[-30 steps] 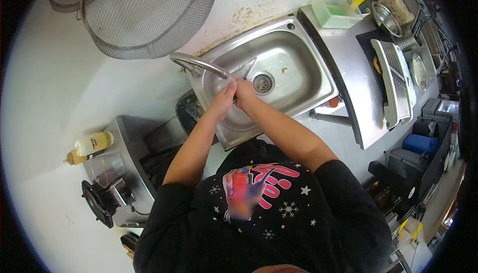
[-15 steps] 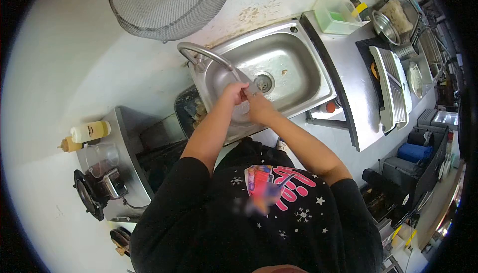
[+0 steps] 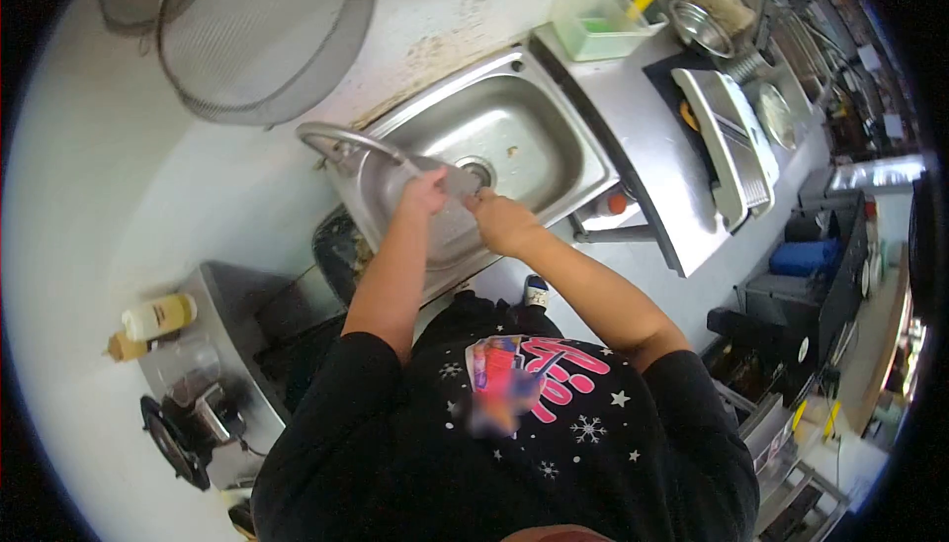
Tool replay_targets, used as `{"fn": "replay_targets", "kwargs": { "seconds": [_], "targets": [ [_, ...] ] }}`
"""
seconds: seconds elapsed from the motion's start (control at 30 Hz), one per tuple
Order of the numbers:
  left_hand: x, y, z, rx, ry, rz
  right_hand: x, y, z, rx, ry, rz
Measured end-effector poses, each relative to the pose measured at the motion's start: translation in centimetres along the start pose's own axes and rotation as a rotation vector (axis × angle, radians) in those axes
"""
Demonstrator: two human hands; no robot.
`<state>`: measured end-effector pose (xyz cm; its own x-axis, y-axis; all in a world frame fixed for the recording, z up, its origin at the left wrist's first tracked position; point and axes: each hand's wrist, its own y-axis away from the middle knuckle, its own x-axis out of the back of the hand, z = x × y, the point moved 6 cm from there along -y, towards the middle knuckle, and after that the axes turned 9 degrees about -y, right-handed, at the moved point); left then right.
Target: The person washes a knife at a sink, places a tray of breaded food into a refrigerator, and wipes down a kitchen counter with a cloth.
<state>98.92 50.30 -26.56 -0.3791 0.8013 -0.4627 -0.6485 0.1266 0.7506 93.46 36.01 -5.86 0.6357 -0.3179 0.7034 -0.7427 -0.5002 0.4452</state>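
Over the stainless sink (image 3: pixel 568 127), my left hand (image 3: pixel 425 191) is closed at one end of a flat grey object (image 3: pixel 459 184) that looks like a wide blade. At its other end, near the drain, my right hand (image 3: pixel 504 224) pinches the lower edge. The curved faucet (image 3: pixel 361 138) ends just above my left hand and the grey object. Water shows in the basin below my hands. Fingers hide part of the object, so its full shape cannot be made out.
Right of the sink, a steel counter (image 3: pixel 643 146) holds a green-tinted plastic box (image 3: pixel 598 38), a metal bowl (image 3: pixel 702 28) and a white slotted rack (image 3: pixel 717 136). A mesh strainer (image 3: pixel 262 38) hangs upper left. Bottles (image 3: pixel 158 316) stand on a left-hand counter (image 3: pixel 232 315).
My hands were together by the faucet and have moved apart, with more of the flat grey object showing between them. The whole view has shifted, so the sink appears further left.
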Motion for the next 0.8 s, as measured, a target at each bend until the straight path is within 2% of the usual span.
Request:
{"fn": "replay_targets", "kwargs": {
  "seconds": [0.07, 0.17, 0.27, 0.37, 0.47, 0.57, 0.67, 0.73, 0.8],
  "targets": [
    [0.0, 0.6, 1.0, 0.073, 0.233, 0.021, 0.5, 1.0, 0.0, 0.047, -0.018, -0.011],
    [0.6, -0.2, 2.6, 0.059, 0.300, 0.071, 1.6, 2.4, -0.5, 0.051, -0.040, 0.000],
    [2.1, -1.8, 4.0, -0.143, 0.200, 0.171, 1.5, 2.9, -0.7, -0.005, -0.104, 0.097],
    [2.0, -1.1, 4.8, -0.122, 0.213, 0.270, 0.1, 2.8, 0.4, -0.135, -0.223, 0.104],
    [0.7, 2.4, 6.0, -0.169, 0.063, 0.364, -1.0, 2.0, 1.5, -0.130, -0.276, 0.086],
    [2.4, -0.2, 5.9, -0.199, -0.036, 0.219, -3.8, 0.9, 2.9, -0.332, -1.009, -0.168],
    [3.8, -3.9, 4.6, -0.085, -0.369, 0.033, -6.4, -1.0, 1.4, -0.381, -1.581, -0.226],
    [3.0, -2.6, 3.7, 0.007, -0.433, 0.002, -7.5, -3.3, 0.9, -0.409, -1.637, -0.205],
    [-0.1, 2.6, 2.3, 0.092, -0.490, 0.000, -7.7, -4.2, 0.7, -0.410, -1.671, -0.138]
  ]
}}
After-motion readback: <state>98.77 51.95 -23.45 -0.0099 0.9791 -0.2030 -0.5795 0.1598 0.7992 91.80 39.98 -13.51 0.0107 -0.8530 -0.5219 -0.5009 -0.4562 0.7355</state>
